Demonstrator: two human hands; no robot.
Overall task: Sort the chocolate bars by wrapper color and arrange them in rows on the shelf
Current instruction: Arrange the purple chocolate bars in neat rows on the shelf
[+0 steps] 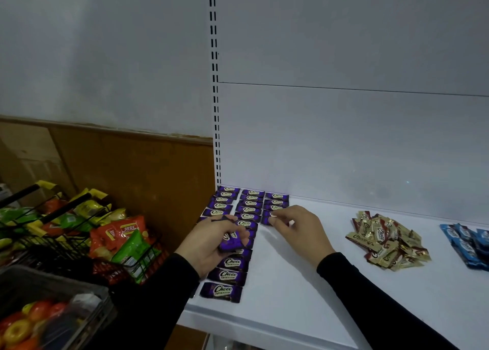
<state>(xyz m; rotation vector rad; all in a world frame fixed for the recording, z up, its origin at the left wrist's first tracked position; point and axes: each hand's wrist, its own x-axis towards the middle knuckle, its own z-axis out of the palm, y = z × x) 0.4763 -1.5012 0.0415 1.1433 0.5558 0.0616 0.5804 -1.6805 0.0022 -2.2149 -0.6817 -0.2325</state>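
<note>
Purple chocolate bars lie in three rows at the left end of the white shelf. My left hand grips a small bunch of purple bars above the left and middle rows. My right hand pinches one purple bar at the front end of the short third row. A loose heap of gold bars lies further right. Blue bars sit at the right edge, partly cut off.
Left of the shelf stands a black wire basket full of snack packets. A grey crate with colourful round items is at the bottom left. The shelf's slotted upright and white back panel rise behind.
</note>
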